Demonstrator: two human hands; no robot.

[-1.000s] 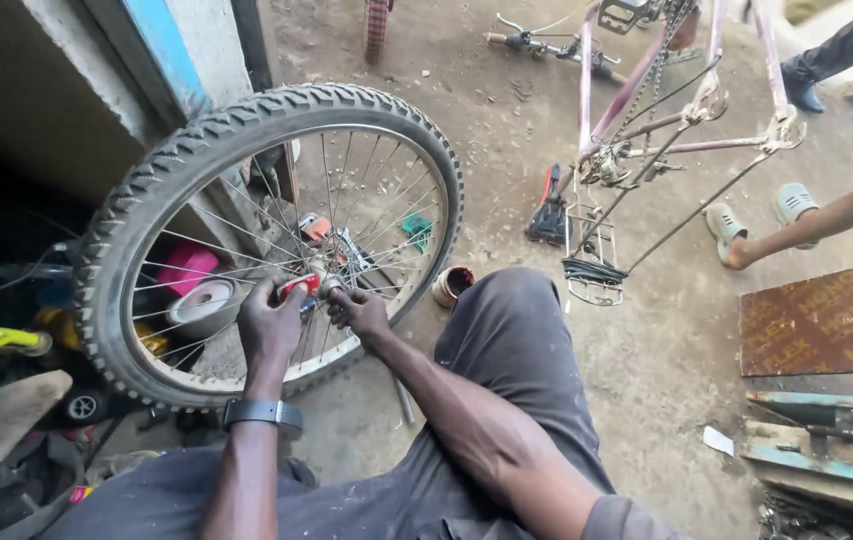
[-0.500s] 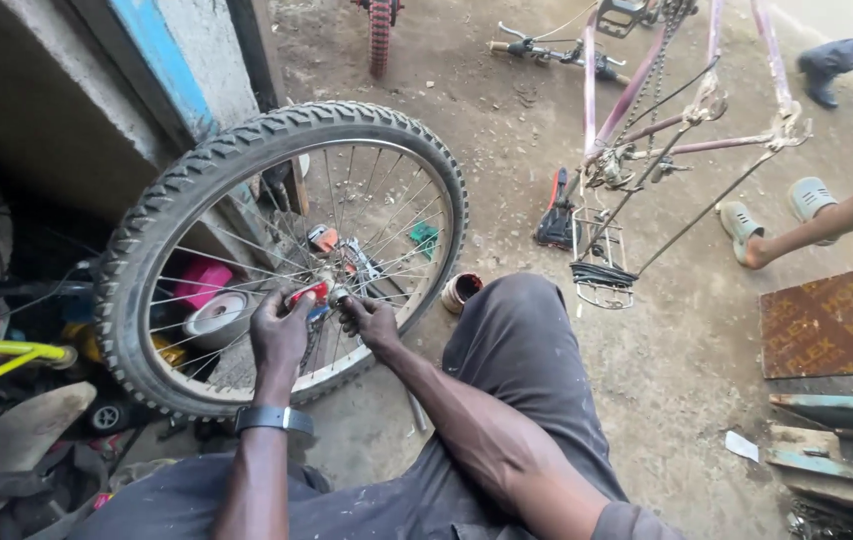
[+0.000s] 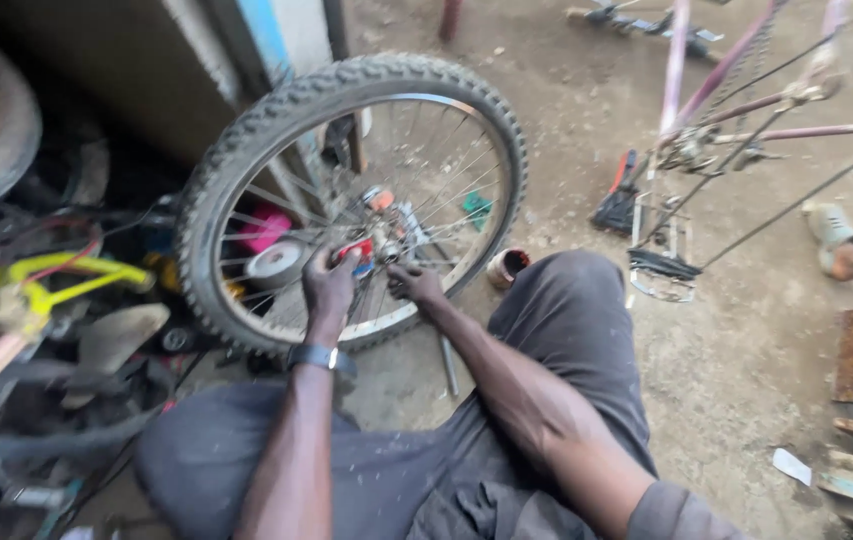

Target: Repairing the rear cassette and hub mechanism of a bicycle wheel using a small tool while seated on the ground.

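Observation:
A spoked bicycle wheel with a knobby black tyre [image 3: 246,150] stands upright in front of my knees. My left hand [image 3: 328,290], with a dark watch at the wrist, is closed around a red-handled tool [image 3: 354,248] at the wheel's hub [image 3: 386,240]. My right hand [image 3: 413,283] reaches through the spokes from the right and pinches something at the same hub; what its fingers hold is too small to make out. Both hands are close together, almost touching.
A pink bicycle frame [image 3: 736,120] stands upside down at the right. A small round tin [image 3: 508,266] sits by my right knee. Piled bike parts and a yellow frame [image 3: 56,280] crowd the left. Another person's sandalled foot [image 3: 841,240] is at the far right.
The view has swung left and closer, so the wheel now sits more central. Both hands stay at the hub, shifting only slightly.

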